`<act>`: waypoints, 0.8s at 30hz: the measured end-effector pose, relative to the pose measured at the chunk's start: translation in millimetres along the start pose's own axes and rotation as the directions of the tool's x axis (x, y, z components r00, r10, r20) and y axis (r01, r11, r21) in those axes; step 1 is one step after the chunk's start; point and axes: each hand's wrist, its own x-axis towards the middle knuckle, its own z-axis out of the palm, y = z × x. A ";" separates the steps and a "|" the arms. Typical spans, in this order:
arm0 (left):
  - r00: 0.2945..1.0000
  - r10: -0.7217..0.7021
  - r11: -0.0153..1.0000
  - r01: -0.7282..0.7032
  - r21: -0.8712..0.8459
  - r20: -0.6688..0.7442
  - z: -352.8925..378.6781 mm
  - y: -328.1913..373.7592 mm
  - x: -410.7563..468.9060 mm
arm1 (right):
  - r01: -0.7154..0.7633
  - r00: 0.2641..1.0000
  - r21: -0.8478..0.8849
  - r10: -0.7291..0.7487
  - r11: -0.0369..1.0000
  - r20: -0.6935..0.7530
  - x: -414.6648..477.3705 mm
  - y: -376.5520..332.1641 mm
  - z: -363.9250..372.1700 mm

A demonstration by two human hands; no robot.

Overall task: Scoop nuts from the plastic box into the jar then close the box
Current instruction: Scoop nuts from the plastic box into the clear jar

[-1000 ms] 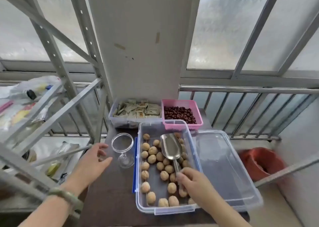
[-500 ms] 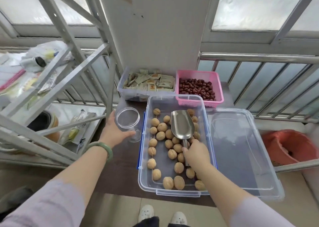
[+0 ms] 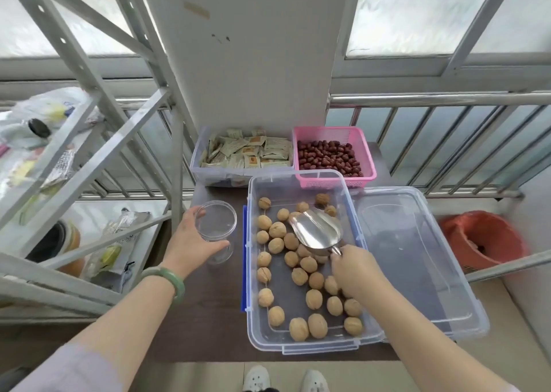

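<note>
An open clear plastic box (image 3: pixel 354 230) sits on a dark table and holds several walnuts (image 3: pixel 307 297). Its clear lid (image 3: pixel 417 260) lies flat to the right of it. A metal scoop (image 3: pixel 316 230) rests empty over the nuts at the far half of the box, and my right hand (image 3: pixel 354 272) grips its handle. Left of the box stands a clear empty jar (image 3: pixel 217 227), open at the top. My left hand (image 3: pixel 190 242) wraps around the jar's left side, with a green bangle on the wrist.
Behind the box stand a clear bin of sachets (image 3: pixel 244 156) and a pink basket of red dates (image 3: pixel 331 156). A metal shelf rack (image 3: pixel 89 141) with bags crowds the left. A railing (image 3: pixel 432 99) runs behind; an orange bucket (image 3: pixel 483 242) sits at right on the floor.
My left hand reached the jar and closed around it. My right hand took the scoop's handle and swung the scoop's bowl to the left. The camera tilted down.
</note>
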 end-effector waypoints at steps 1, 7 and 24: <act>1.000 0.010 1.000 -0.010 0.014 0.011 -2.4 -1.9 0.1 | 0.010 1.000 -0.071 -0.007 0.997 0.030 -4.4 0.9 -4.9; 0.994 0.062 0.995 -0.069 0.074 0.094 -10.7 1.4 1.1 | -0.020 0.994 -0.424 0.064 0.905 0.089 -28.4 16.6 -25.7; 0.976 0.096 0.960 -0.142 0.241 0.194 -8.3 24.4 -10.6 | 0.050 0.992 -0.402 0.000 0.914 0.124 7.9 -7.7 16.4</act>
